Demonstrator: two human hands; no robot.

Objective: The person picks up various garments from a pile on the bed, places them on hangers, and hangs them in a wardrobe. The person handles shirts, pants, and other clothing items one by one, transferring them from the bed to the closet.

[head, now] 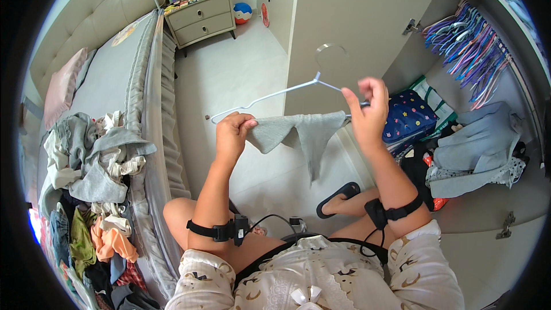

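A light-blue wire clothes hanger (275, 92) is held up in front of me, its silver hook at the top. Over its lower bar hangs a grey knit garment (320, 131), with one pointed end drooping below the middle. My left hand (234, 131) pinches the garment's left edge together with the hanger near its left corner. At the other end, my right hand (369, 114) is raised with thumb and fingers apart. It covers the hanger's right corner, so any contact there is hidden.
To my left, a heap of clothes (103, 168) lies on the bed (116, 58). On the right, an opened wardrobe holds several hangers (469, 47) on a rail. Folded clothes (473, 146) and a navy patterned storage bag (409, 116) sit below. A drawer cabinet (202, 19) stands ahead.
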